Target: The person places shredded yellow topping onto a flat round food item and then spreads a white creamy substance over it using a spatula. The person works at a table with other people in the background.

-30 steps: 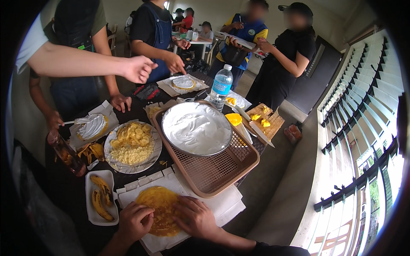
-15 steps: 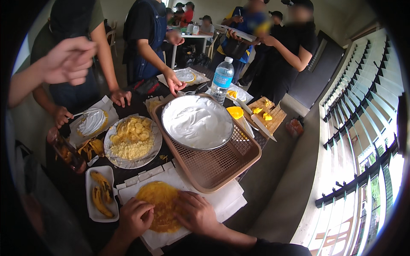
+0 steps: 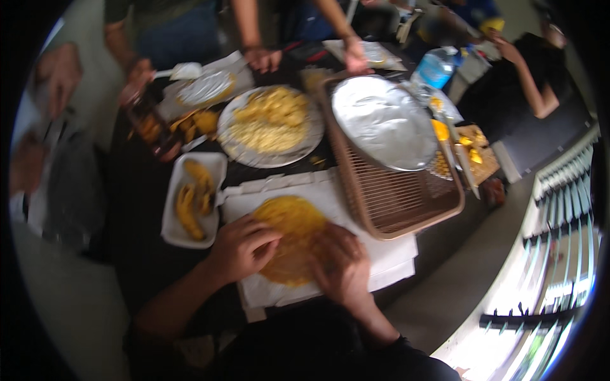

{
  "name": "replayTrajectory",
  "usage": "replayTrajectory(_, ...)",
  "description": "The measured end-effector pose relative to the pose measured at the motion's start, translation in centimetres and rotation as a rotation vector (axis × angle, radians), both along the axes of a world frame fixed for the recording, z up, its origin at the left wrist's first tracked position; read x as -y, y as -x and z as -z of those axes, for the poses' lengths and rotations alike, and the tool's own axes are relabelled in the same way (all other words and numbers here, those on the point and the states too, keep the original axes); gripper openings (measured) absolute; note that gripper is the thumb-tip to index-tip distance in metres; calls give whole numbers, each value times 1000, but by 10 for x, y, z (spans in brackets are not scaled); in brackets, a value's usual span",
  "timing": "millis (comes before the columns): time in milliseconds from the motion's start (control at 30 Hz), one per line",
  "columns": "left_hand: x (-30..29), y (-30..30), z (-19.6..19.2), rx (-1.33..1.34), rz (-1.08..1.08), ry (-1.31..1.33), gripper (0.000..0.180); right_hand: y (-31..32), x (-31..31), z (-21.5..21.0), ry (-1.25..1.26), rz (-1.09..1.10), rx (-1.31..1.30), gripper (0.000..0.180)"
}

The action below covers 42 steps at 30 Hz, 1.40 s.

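A round, flat, golden-brown cake layer (image 3: 289, 216) lies on white paper (image 3: 387, 260) right in front of me. My left hand (image 3: 246, 249) is at its left edge, fingers curled in toward the thumb; what sits between them, if anything, I cannot make out. Across the cake's right edge my right hand (image 3: 343, 263) rests with fingers apart, slightly blurred by motion. Beside the paper, a white foam tray (image 3: 170, 222) carries bananas (image 3: 189, 213) with dark spots.
A plate (image 3: 230, 141) of banana slices and grated cheese stands beyond the paper. To its right, a metal bowl of white cream (image 3: 384, 124) leans on a brown plastic basket (image 3: 413, 228). Farther off are a water bottle (image 3: 435, 70), a knife (image 3: 467, 168) and co-workers' hands (image 3: 264, 59).
My view has swung left and down, so the table appears shifted right. A co-worker's raised hand at left has lowered. Both my hands stay at the cake layer.
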State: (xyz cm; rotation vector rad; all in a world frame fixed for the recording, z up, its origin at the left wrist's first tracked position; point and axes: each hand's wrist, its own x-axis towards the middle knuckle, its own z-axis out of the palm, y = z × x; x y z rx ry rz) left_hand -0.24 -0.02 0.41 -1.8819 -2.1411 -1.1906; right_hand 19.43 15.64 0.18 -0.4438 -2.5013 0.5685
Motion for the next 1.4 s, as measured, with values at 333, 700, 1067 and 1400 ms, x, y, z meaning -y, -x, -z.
replayTrajectory(333,1,-3,6,81,9,-27,17,3,1,-2,5,-5,34,47)
replayTrajectory(700,1,0,4,77,14,11,17,4,0,-1,18,-13,27,44)
replayTrajectory(1067,2,-1,2,61,17,22,18,-1,0,0,5,-15,57,45)
replayTrajectory(1400,2,2,5,10,-1,16,18,-2,-1,8,8,-25,40,50)
